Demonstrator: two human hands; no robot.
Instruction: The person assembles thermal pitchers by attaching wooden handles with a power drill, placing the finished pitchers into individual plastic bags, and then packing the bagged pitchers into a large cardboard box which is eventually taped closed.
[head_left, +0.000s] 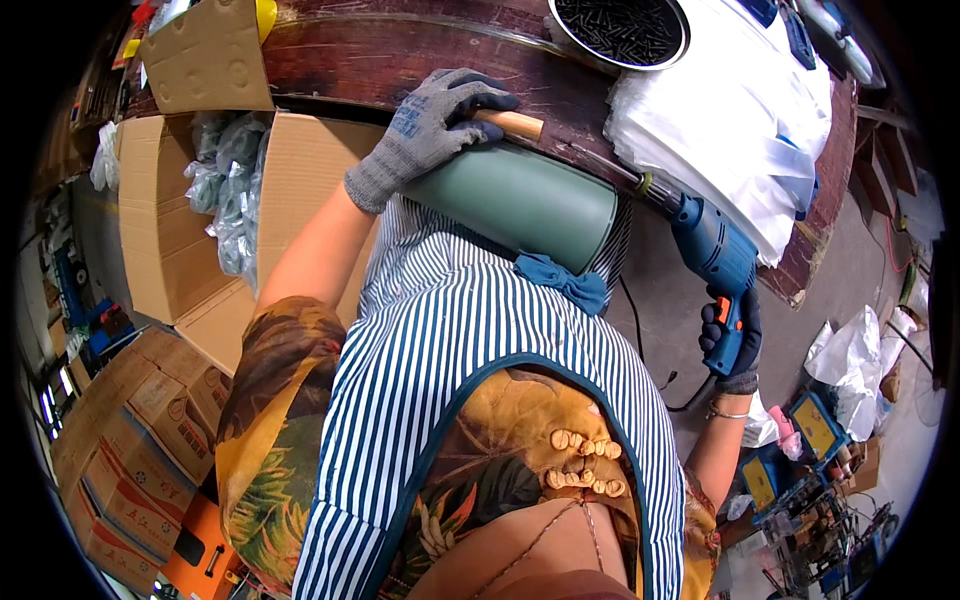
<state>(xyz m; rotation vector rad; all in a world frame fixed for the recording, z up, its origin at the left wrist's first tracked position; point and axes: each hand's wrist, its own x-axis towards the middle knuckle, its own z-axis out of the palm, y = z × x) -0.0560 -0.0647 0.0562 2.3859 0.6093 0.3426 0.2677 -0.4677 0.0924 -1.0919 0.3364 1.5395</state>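
Note:
My left hand (430, 125), in a grey knit glove with a dark palm, is closed round a short wooden handle (518, 124). Its bare end sticks out to the right past my fingers. Just below it, a smooth green cylinder (520, 205) lies across my lap against the table edge. My right hand (735, 335), in a dark glove, grips a blue electric drill (715, 245) by its handle. From the chuck, a long thin bit (605, 163) points left toward the wooden handle, with a small gap between them.
A dark red wooden table (400, 55) spans the front, carrying a round metal bowl (686, 50) of dark screws and white plastic sheeting (715, 130). An open carton (150, 215) with bagged parts stands left, above stacked boxes (130, 480). The drill's cord (690, 405) hangs below.

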